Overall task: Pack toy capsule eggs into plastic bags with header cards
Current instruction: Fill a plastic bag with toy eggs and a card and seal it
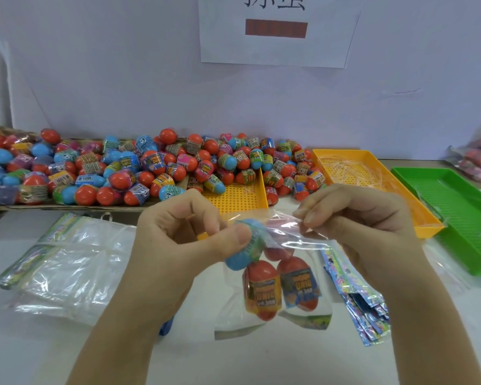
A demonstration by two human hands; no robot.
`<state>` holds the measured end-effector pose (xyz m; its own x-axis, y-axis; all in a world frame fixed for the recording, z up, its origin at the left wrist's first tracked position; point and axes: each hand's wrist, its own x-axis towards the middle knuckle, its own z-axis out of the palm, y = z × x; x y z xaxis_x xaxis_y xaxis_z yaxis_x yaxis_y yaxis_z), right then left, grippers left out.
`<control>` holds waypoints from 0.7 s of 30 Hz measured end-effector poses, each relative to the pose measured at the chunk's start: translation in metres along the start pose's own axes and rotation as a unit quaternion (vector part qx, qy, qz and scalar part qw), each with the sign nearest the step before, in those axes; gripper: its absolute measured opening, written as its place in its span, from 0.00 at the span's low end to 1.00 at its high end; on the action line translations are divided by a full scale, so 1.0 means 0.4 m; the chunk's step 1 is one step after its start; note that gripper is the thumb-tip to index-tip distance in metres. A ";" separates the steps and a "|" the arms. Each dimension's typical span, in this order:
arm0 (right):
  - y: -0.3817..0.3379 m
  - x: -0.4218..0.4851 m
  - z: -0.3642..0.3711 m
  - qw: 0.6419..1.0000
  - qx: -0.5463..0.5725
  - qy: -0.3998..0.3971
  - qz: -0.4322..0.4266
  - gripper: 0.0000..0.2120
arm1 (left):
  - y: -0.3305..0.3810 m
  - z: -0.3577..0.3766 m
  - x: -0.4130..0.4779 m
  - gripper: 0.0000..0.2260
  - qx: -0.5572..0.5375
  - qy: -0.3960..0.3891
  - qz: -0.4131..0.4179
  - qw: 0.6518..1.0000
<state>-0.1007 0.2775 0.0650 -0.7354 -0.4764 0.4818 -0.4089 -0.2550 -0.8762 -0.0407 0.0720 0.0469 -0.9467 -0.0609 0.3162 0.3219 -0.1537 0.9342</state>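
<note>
A heap of capsule eggs (150,168) is spread across the back of the table, at ten to twelve o'clock from the hands. A stack of empty bags (67,273) is laid at nine o'clock, and a pile of header cards (356,301) at four o'clock, just beside the right wrist. A yellow tray (372,176) and a green tray (456,212) are set at two o'clock. Between the two hands a clear bag (314,240) is held up above the table, hanging down toward six o'clock; a printed strip is seen at its lower edge. Red eggs (263,293) with orange and blue labels are seen inside it, side by side. At the bag's mouth a blue egg (233,262) with a green band is gripped by the left hand (184,240), thumb and fingers curled round it. The mouth's far edge is pinched by the right hand (353,218) at three o'clock. The hands are kept apart, joined only by the film.
</note>
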 end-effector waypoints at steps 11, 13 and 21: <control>0.044 0.031 -0.003 0.975 0.093 0.081 0.183 0.19 | -0.010 -0.003 0.006 0.09 0.080 0.072 0.028 0.994; 0.048 0.027 0.013 0.975 0.034 0.055 0.212 0.20 | -0.009 0.000 0.004 0.09 0.106 0.084 0.036 0.990; 0.051 0.014 0.031 0.982 0.060 0.038 0.177 0.11 | -0.006 0.004 0.004 0.13 0.072 0.085 0.032 0.993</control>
<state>-0.1065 0.2593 0.0499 -0.8600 -0.4902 0.1421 -0.0567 -0.1848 -0.9811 -0.0428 0.0737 0.0455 -0.9053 -0.2336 0.3547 0.3654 -0.0028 0.9308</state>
